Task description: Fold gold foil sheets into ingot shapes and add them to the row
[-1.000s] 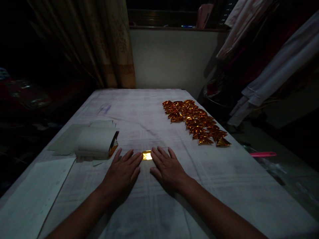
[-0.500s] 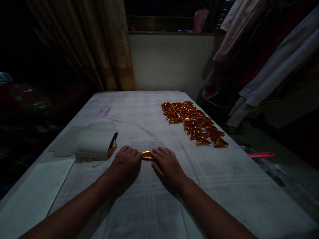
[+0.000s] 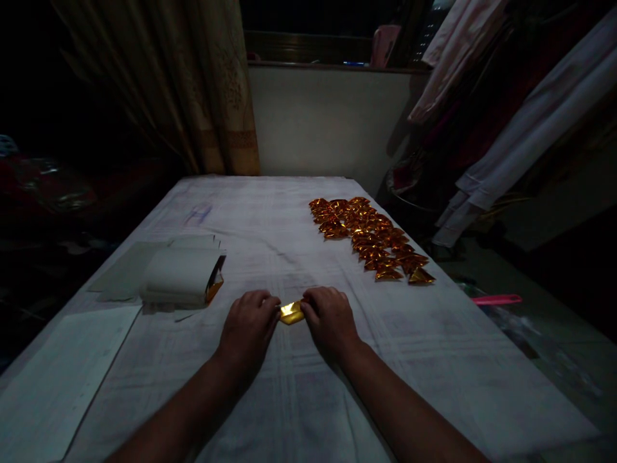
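A small piece of folded gold foil paper (image 3: 291, 313) lies between my two hands near the middle of the table. My left hand (image 3: 251, 321) is closed, pinching its left end between thumb and fingers. On the other side my right hand (image 3: 330, 318) grips the right end the same way, fingers curled. Several folded gold foil pieces (image 3: 371, 239) with pointed ends sit in rows at the right side of the table. To the left rests a stack of pale paper sheets (image 3: 176, 273), curled over, with a gold underside showing at its right edge.
A plaid cloth (image 3: 270, 411) covers the table. A flat white sheet (image 3: 67, 366) lies at the left front. Clothes (image 3: 520, 122) hang at the right, and a pink handle (image 3: 496, 300) shows beyond the right table edge. A curtain (image 3: 212, 96) hangs behind.
The foil piece has come slightly nearer and right, and shows more of its gold face. My left hand has moved right; my right hand's fingers have curled in more around their end.
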`<state>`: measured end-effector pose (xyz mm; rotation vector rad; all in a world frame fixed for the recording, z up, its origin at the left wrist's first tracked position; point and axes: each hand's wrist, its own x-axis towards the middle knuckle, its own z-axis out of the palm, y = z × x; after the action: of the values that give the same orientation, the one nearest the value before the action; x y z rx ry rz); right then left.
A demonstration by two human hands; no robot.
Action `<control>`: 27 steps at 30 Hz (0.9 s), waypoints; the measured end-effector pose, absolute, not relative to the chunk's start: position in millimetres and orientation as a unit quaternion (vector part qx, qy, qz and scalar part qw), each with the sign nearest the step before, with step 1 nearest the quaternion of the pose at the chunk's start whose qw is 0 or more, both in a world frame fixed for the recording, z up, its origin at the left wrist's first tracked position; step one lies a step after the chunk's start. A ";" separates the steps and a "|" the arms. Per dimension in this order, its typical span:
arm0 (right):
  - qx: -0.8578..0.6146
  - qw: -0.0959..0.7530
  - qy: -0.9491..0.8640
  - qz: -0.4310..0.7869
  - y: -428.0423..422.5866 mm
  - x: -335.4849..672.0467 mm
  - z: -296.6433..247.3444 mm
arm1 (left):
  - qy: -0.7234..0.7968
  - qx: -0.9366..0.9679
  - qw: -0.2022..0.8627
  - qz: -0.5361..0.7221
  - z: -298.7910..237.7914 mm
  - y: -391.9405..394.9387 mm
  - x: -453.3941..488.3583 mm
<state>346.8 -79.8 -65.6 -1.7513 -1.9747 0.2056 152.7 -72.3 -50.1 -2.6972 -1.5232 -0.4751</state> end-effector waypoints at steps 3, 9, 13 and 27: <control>-0.652 0.236 -0.719 0.051 -80.0 345.0 -65.7 | -0.421 -0.893 0.021 -0.157 -59.2 -84.3 151.1; -0.529 0.144 -0.832 0.079 -95.4 343.8 -68.3 | -0.392 -0.912 0.042 -0.113 -71.6 -99.0 144.0; -0.533 0.090 -0.835 0.100 -108.3 352.9 -67.4 | -0.384 -0.918 0.052 -0.081 -68.6 -96.7 134.2; -0.528 0.070 -0.844 0.063 -113.0 371.7 -61.4 | -0.348 -0.935 0.031 -0.055 -51.7 -86.9 128.7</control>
<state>371.7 -113.0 -61.4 -1.5876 -2.5390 0.1904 128.7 -86.9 -51.7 -2.8828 -1.0721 -0.1684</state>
